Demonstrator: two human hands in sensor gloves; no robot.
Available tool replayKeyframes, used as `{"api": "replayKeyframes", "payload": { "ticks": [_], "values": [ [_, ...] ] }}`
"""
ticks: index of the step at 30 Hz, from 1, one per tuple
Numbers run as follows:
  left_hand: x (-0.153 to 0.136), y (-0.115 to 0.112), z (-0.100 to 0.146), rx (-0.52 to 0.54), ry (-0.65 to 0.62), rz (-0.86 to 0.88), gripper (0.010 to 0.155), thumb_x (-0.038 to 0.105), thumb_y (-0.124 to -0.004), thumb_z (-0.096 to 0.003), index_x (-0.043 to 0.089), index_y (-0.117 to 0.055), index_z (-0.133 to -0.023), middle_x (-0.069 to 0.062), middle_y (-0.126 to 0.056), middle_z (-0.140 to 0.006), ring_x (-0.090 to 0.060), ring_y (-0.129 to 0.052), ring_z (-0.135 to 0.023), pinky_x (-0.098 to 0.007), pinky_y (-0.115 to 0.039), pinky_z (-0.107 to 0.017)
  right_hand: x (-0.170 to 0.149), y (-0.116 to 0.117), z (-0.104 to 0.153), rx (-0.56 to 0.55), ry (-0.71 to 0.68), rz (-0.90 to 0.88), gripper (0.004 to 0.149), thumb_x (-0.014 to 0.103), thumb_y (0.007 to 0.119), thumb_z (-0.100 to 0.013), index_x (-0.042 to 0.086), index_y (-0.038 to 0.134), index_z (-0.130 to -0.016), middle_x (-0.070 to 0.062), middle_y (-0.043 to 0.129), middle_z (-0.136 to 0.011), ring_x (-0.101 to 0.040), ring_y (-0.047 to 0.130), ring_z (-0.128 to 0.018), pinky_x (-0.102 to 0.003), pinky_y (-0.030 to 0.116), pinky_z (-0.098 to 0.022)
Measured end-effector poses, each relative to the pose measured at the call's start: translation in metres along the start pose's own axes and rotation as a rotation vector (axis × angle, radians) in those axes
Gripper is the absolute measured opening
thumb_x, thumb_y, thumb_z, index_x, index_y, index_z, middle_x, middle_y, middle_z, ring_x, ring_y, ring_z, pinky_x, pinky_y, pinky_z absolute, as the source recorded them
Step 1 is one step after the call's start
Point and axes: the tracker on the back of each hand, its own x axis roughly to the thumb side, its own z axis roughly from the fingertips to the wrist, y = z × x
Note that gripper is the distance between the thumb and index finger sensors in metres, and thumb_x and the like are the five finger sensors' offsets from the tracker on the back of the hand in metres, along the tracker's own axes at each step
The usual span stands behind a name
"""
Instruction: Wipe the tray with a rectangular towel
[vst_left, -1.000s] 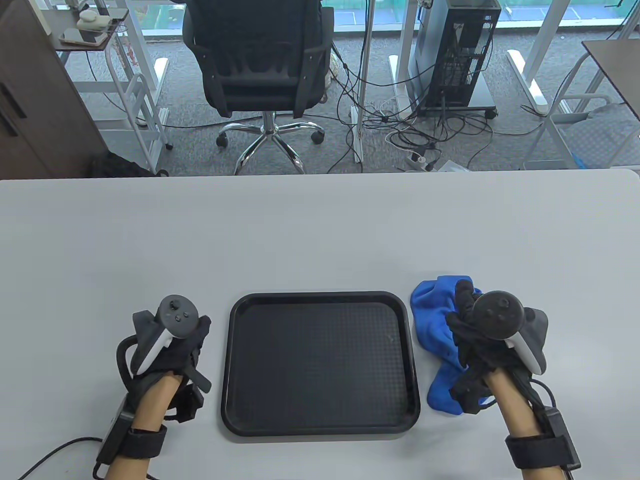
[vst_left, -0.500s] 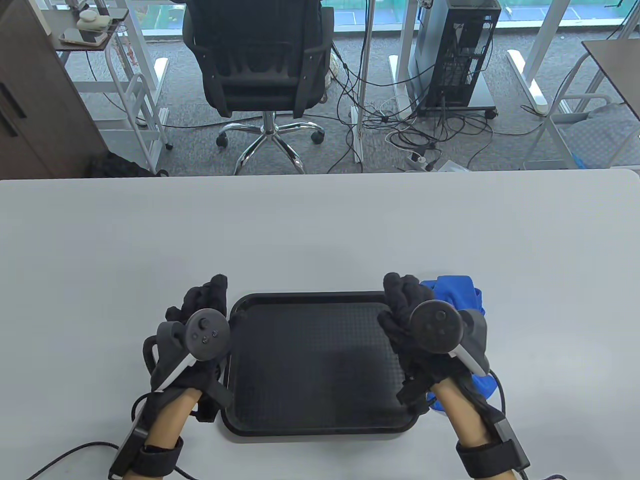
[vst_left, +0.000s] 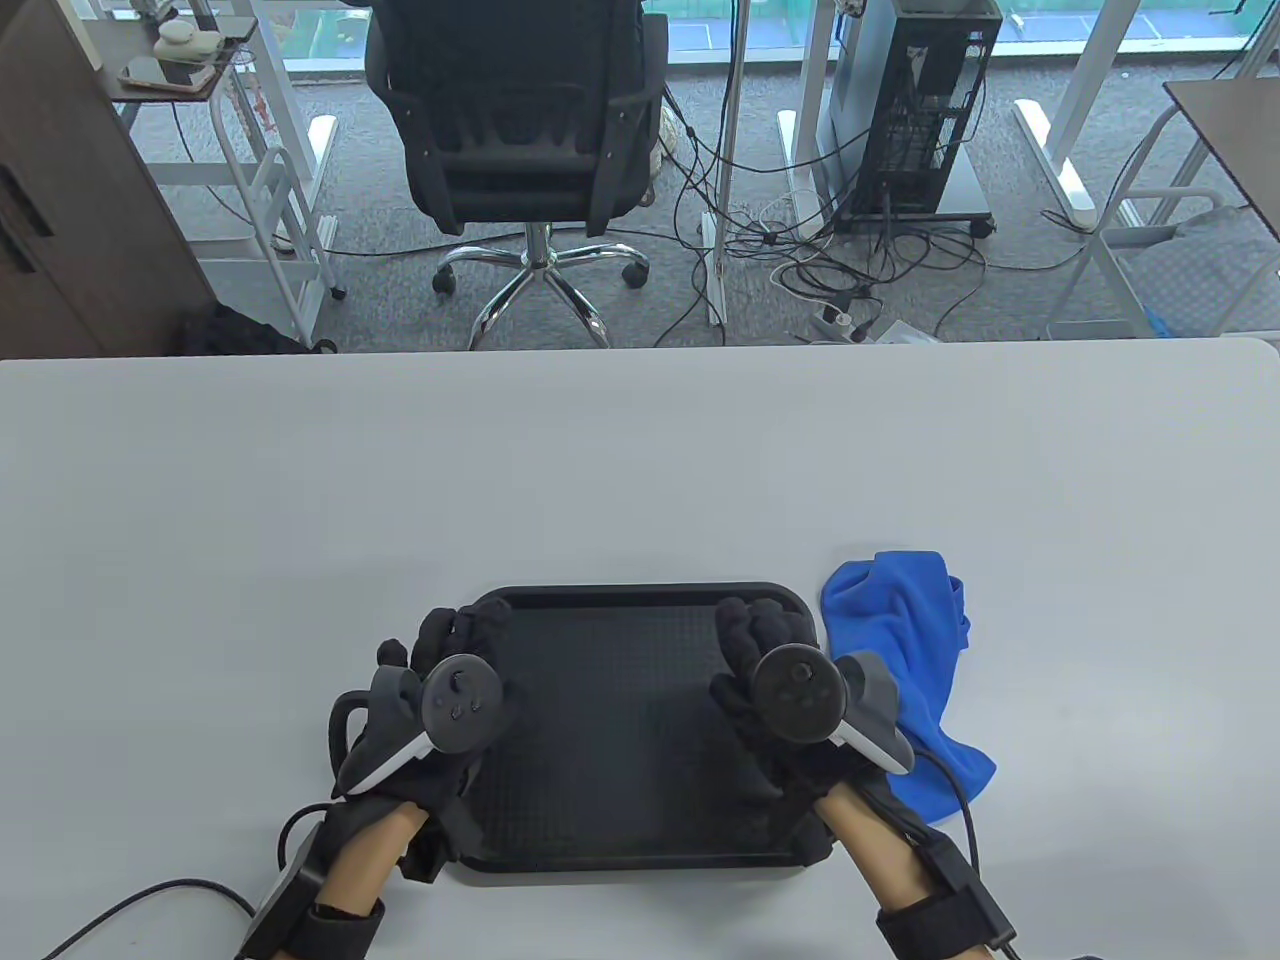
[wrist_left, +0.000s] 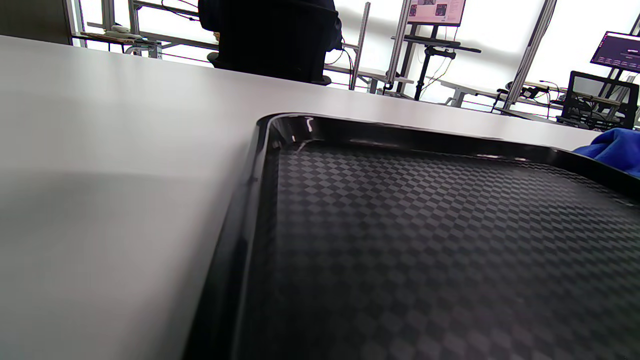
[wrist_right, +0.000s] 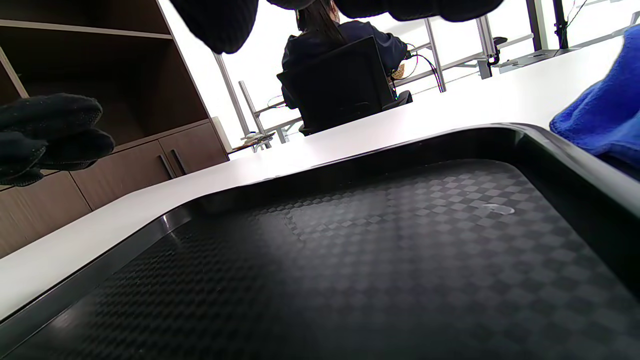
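A black rectangular tray (vst_left: 640, 590) with a checkered floor lies at the near middle of the table. A crumpled blue towel (vst_left: 900, 640) lies on the table against the tray's right side, with no hand on it. My left hand (vst_left: 450, 650) is over the tray's left part, empty. My right hand (vst_left: 755, 640) is over the tray's right part, empty, its fingers (wrist_right: 220, 25) hanging free above the tray floor. The tray rim (wrist_left: 400, 135) and a towel corner (wrist_left: 617, 147) show in the left wrist view. The right wrist view shows the tray (wrist_right: 350, 150), the towel (wrist_right: 600, 115) and a small pale spot (wrist_right: 492, 209) on the tray floor.
The grey table (vst_left: 600, 470) stretches far beyond the tray. A black office chair (vst_left: 520, 120) and floor cables lie past the far edge. A cable (vst_left: 150, 895) trails from my left wrist over the table's near left.
My right hand has let go of the towel and moved left over the tray. My left hand has moved right from the table onto the tray's left part. The towel stays put.
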Motion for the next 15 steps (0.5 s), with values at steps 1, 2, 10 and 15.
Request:
{"api": "replayKeyframes", "payload": {
  "ticks": [1, 2, 10, 15],
  "values": [
    [0.0002, 0.0, 0.0001, -0.002, 0.0, 0.0, 0.075, 0.049, -0.052, -0.0555, 0.018, -0.014, -0.112, -0.013, -0.031, -0.122, -0.045, -0.03, -0.117, -0.076, -0.026, -0.068, 0.0002, -0.0003, 0.0002, 0.001, 0.0, -0.001, 0.066, 0.032, 0.074, -0.051, 0.008, 0.042, -0.104, -0.029, 0.038, -0.104, -0.057, 0.044, -0.094, -0.065, 0.05, -0.067],
    [0.0005, -0.0004, 0.0001, -0.005, 0.001, 0.0, 0.075, 0.049, -0.053, -0.0556, 0.018, -0.014, -0.112, -0.013, -0.031, -0.122, -0.045, -0.03, -0.117, -0.076, -0.026, -0.068, 0.0002, -0.0001, 0.0004, 0.003, 0.0, -0.003, 0.066, 0.032, 0.074, -0.051, 0.008, 0.042, -0.104, -0.029, 0.038, -0.104, -0.057, 0.044, -0.094, -0.065, 0.05, -0.067],
    [0.004, -0.0017, 0.0, -0.013, -0.006, -0.012, 0.075, 0.049, -0.053, -0.0556, 0.018, -0.014, -0.112, -0.013, -0.032, -0.122, -0.045, -0.03, -0.117, -0.076, -0.027, -0.068, 0.0005, 0.0014, 0.0007, 0.021, -0.001, 0.006, 0.066, 0.032, 0.074, -0.051, 0.008, 0.042, -0.104, -0.029, 0.038, -0.104, -0.057, 0.045, -0.093, -0.065, 0.05, -0.066],
    [0.0051, -0.0028, -0.0003, -0.025, -0.005, -0.019, 0.075, 0.049, -0.052, -0.0555, 0.018, -0.014, -0.111, -0.013, -0.032, -0.122, -0.045, -0.03, -0.117, -0.076, -0.027, -0.068, 0.0007, 0.0018, 0.0006, 0.031, 0.001, 0.004, 0.066, 0.032, 0.074, -0.051, 0.008, 0.042, -0.104, -0.029, 0.038, -0.104, -0.057, 0.045, -0.093, -0.065, 0.051, -0.066]
  ]
}}
